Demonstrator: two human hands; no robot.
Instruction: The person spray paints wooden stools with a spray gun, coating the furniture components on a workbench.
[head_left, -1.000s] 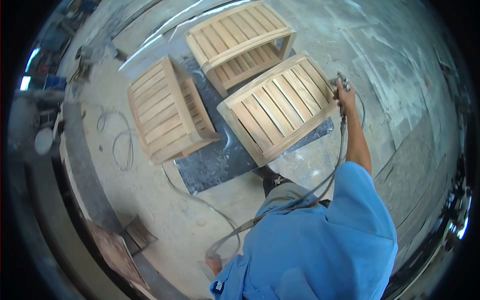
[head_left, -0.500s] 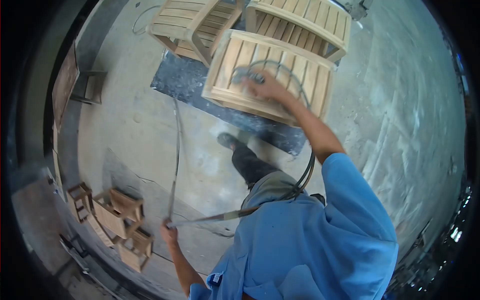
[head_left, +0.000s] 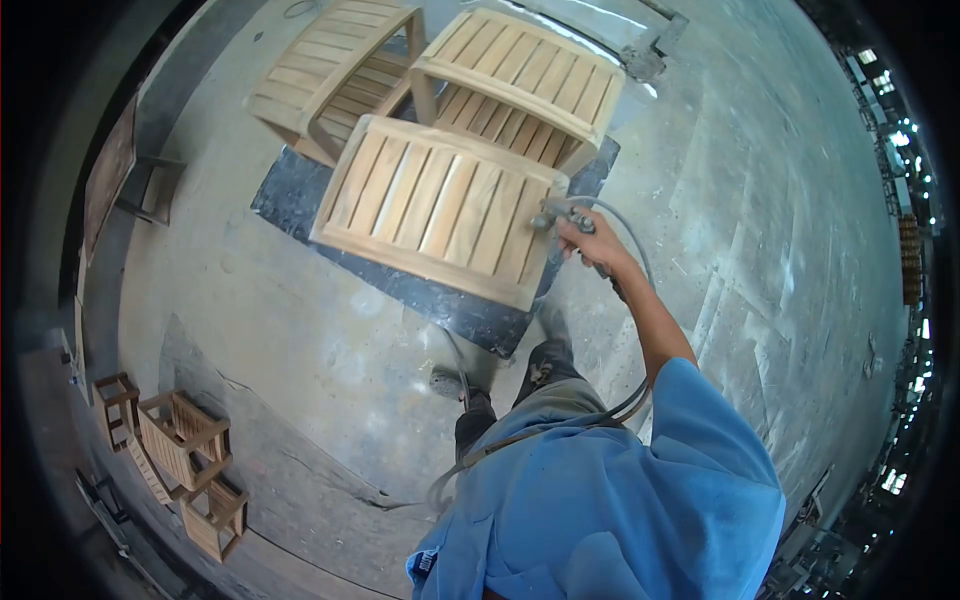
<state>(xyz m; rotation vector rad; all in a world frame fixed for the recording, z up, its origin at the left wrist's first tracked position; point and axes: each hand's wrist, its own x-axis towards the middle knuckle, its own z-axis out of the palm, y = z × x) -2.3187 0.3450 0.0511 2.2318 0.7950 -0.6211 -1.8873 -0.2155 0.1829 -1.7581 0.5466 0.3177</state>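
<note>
My right hand (head_left: 598, 246) is wrapped round a spray gun (head_left: 567, 213) at the right end of the nearest slatted wooden table (head_left: 430, 205). The gun's head overlaps the table's edge in this view. From the gun a thin hose (head_left: 640, 240) curves down past my forearm and on across my waist. This table has a pale top of several slats inside a frame. My left hand is out of sight, with the blue shirt filling the lower part of the view.
Two more slatted wooden pieces (head_left: 520, 60) (head_left: 335, 55) stand just behind, on a dark board (head_left: 430, 300) with the near table. Small wooden frames (head_left: 185, 435) sit at lower left. A brown panel (head_left: 110, 170) leans at left. A cable lies on the concrete floor (head_left: 270, 300).
My right hand has moved with the spray gun from over the table's middle to its right end. My left hand, earlier gripping the hose at lower left, has left the view.
</note>
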